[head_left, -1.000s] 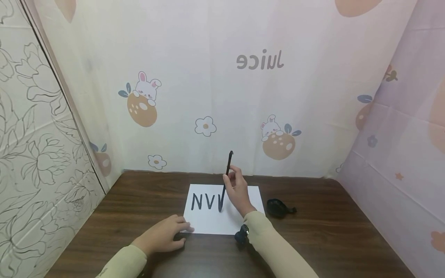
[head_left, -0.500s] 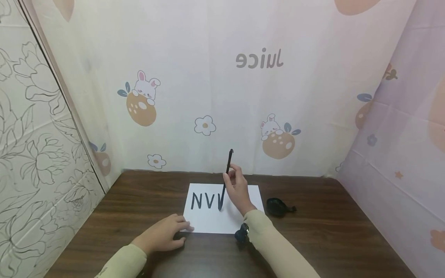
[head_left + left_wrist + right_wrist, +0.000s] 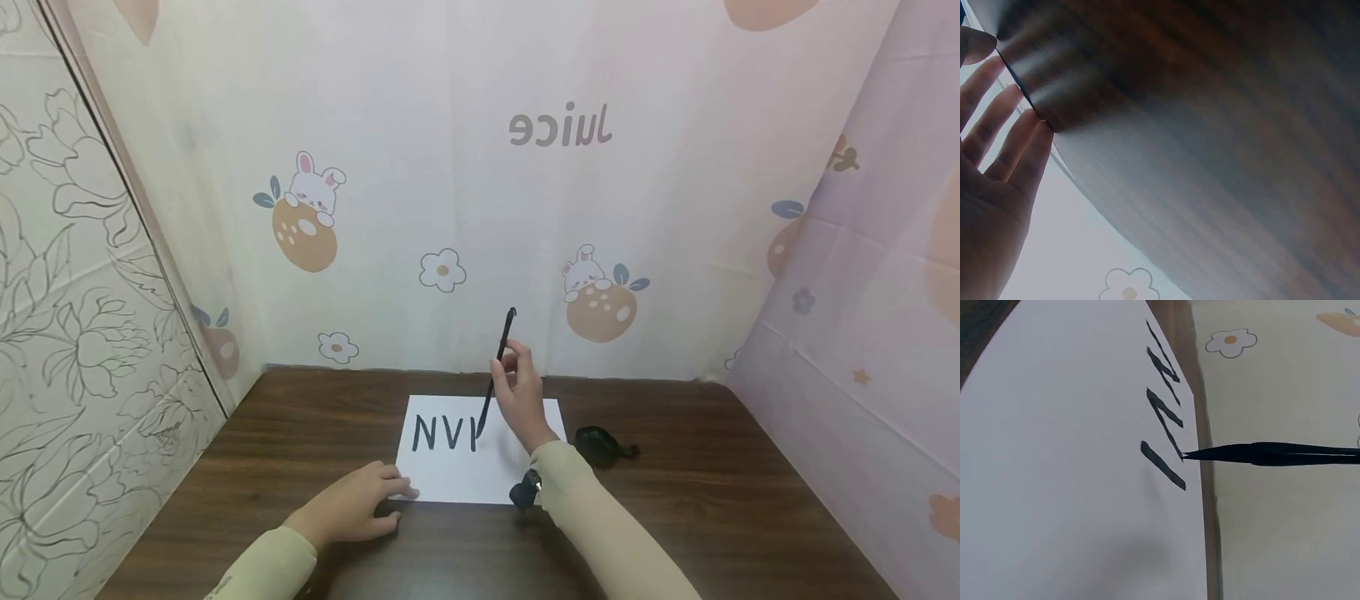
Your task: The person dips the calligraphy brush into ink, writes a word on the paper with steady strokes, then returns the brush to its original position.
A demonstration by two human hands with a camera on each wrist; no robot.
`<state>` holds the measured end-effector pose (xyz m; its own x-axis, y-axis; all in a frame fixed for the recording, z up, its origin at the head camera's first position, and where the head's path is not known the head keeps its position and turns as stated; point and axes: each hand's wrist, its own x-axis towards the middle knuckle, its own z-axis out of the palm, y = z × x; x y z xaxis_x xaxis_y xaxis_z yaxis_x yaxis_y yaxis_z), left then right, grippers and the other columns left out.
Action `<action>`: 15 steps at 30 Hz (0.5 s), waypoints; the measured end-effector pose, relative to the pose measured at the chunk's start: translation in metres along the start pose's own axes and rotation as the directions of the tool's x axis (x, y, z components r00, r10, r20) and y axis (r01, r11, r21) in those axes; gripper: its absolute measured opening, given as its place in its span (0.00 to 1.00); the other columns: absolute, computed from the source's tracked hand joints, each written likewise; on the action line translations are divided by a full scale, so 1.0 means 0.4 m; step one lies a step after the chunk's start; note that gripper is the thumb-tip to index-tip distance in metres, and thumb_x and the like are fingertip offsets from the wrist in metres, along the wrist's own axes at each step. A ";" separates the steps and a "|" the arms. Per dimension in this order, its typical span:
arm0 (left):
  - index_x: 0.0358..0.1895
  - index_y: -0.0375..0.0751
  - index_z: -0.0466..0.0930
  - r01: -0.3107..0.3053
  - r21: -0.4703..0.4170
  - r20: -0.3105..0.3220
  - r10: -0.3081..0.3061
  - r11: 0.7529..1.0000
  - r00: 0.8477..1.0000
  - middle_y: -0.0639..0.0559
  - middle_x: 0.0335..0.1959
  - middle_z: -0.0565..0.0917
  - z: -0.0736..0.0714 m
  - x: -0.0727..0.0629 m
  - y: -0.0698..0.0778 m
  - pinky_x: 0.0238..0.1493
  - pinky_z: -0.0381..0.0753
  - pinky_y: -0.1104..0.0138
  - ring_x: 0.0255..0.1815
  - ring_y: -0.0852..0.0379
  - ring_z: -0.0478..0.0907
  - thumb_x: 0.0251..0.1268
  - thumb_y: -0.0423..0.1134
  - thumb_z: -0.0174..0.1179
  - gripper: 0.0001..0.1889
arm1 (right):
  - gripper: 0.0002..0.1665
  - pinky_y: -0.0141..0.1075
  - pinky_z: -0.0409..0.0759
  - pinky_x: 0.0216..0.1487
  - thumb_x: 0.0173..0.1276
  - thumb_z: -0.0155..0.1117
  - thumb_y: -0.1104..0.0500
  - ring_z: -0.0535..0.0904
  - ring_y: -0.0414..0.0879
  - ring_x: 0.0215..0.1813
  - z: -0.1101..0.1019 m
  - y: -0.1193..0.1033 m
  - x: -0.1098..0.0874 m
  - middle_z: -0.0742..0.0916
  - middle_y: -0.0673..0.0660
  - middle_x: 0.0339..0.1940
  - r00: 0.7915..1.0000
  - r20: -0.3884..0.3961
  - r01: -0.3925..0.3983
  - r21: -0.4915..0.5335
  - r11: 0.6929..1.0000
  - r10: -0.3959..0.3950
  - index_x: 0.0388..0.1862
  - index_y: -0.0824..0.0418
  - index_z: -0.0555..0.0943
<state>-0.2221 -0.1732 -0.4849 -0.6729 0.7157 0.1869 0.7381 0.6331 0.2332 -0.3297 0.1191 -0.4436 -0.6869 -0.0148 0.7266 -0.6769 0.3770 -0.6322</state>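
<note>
My right hand [image 3: 521,396] pinches a black calligraphy brush [image 3: 505,337] by its handle, above a white sheet of paper [image 3: 465,483]. Dark strokes on the sheet look like an N, a V and an upright line; the brush tip overlaps the area just right of that line in the head view. Seen from the right wrist, the brush [image 3: 1266,454] ends in a dark, pointed tip over the strokes [image 3: 1163,465]. My left hand [image 3: 356,504] rests at the sheet's lower left corner, fingers extended; in its wrist view the fingers [image 3: 1032,156] are also extended.
A small black dish with a short handle [image 3: 597,447] sits right of the paper on the dark wood table [image 3: 690,500]. Patterned curtains [image 3: 450,192] rise behind the table and along both sides. A black wrist camera [image 3: 525,490] hangs by the right sleeve.
My right hand has lifted the brush up and slightly right, away from the lower end of the upright stroke, which now shows fully. The left hand has stayed in place.
</note>
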 end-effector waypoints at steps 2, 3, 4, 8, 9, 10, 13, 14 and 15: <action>0.52 0.51 0.86 -0.004 0.001 -0.001 0.004 1.000 1.000 0.59 0.48 0.82 -0.001 0.000 0.000 0.51 0.79 0.60 0.49 0.58 0.77 0.61 0.40 0.65 0.15 | 0.21 0.36 0.83 0.42 0.78 0.55 0.59 0.78 0.45 0.41 -0.003 0.000 0.008 0.79 0.54 0.39 1.000 -0.009 0.011 0.010 1.000 -0.011 0.66 0.59 0.67; 0.52 0.51 0.86 -0.007 0.001 -0.003 0.007 1.000 1.000 0.59 0.48 0.82 -0.001 0.001 0.000 0.51 0.79 0.60 0.49 0.59 0.77 0.61 0.40 0.65 0.15 | 0.21 0.35 0.83 0.41 0.78 0.55 0.60 0.78 0.45 0.41 -0.005 0.001 0.012 0.79 0.55 0.39 1.000 -0.014 0.017 0.013 1.000 -0.017 0.66 0.59 0.67; 0.52 0.51 0.86 -0.010 0.001 -0.004 0.010 1.000 1.000 0.59 0.48 0.82 0.000 0.001 -0.001 0.51 0.79 0.60 0.49 0.59 0.77 0.61 0.40 0.65 0.15 | 0.21 0.35 0.83 0.40 0.78 0.55 0.60 0.77 0.45 0.41 -0.007 0.001 0.015 0.79 0.55 0.38 1.000 -0.020 0.022 0.015 1.000 -0.022 0.66 0.59 0.67; 0.52 0.51 0.86 -0.017 0.001 -0.008 0.017 1.000 1.000 0.59 0.47 0.82 -0.001 0.001 -0.001 0.51 0.79 0.61 0.48 0.59 0.76 0.61 0.40 0.65 0.15 | 0.21 0.34 0.82 0.39 0.77 0.57 0.61 0.77 0.46 0.41 -0.012 0.007 0.022 0.80 0.56 0.38 0.999 -0.040 0.032 0.012 0.999 -0.032 0.65 0.60 0.68; 0.52 0.50 0.86 -0.018 0.002 -0.008 0.018 1.000 1.000 0.59 0.47 0.82 -0.001 0.001 -0.001 0.51 0.79 0.61 0.48 0.59 0.76 0.61 0.40 0.65 0.15 | 0.21 0.34 0.82 0.39 0.77 0.57 0.61 0.77 0.47 0.41 -0.013 0.008 0.022 0.80 0.56 0.38 0.999 -0.043 0.033 0.007 0.999 -0.032 0.65 0.60 0.68; 0.52 0.50 0.86 -0.019 0.002 -0.009 0.019 1.000 1.000 0.59 0.47 0.82 -0.001 0.000 -0.001 0.51 0.79 0.61 0.48 0.59 0.76 0.60 0.40 0.65 0.15 | 0.21 0.34 0.82 0.39 0.77 0.57 0.61 0.78 0.47 0.41 -0.014 0.010 0.022 0.80 0.56 0.38 0.999 -0.045 0.030 0.003 1.000 -0.030 0.65 0.60 0.68; 0.52 0.50 0.86 -0.017 0.002 -0.008 0.017 1.000 1.000 0.58 0.48 0.82 -0.002 -0.001 0.000 0.51 0.79 0.60 0.48 0.58 0.77 0.61 0.40 0.65 0.15 | 0.20 0.35 0.82 0.38 0.77 0.57 0.60 0.78 0.46 0.41 -0.017 0.016 0.019 0.80 0.56 0.38 0.999 -0.044 0.022 -0.019 1.000 -0.023 0.65 0.59 0.68; 0.52 0.50 0.86 -0.016 0.002 -0.008 0.016 1.000 1.000 0.58 0.48 0.82 -0.002 -0.001 0.000 0.51 0.79 0.60 0.49 0.58 0.77 0.61 0.40 0.65 0.15 | 0.20 0.36 0.82 0.39 0.77 0.57 0.60 0.79 0.46 0.42 -0.018 0.017 0.018 0.80 0.56 0.38 0.999 -0.044 0.020 -0.022 1.000 -0.021 0.65 0.58 0.68; 0.52 0.50 0.86 -0.016 0.002 -0.007 0.016 1.000 1.000 0.58 0.48 0.81 -0.002 -0.001 0.000 0.51 0.79 0.60 0.49 0.58 0.77 0.61 0.40 0.65 0.15 | 0.20 0.36 0.83 0.39 0.78 0.56 0.58 0.79 0.46 0.42 -0.018 0.019 0.016 0.81 0.55 0.39 0.999 -0.042 0.012 -0.026 1.000 -0.013 0.65 0.58 0.68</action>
<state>-0.2217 -0.1738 -0.4842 -0.6615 0.7234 0.1974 0.7487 0.6222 0.2287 -0.3375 0.1286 -0.4418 -0.6660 0.0192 0.7457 -0.6781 0.4010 -0.6160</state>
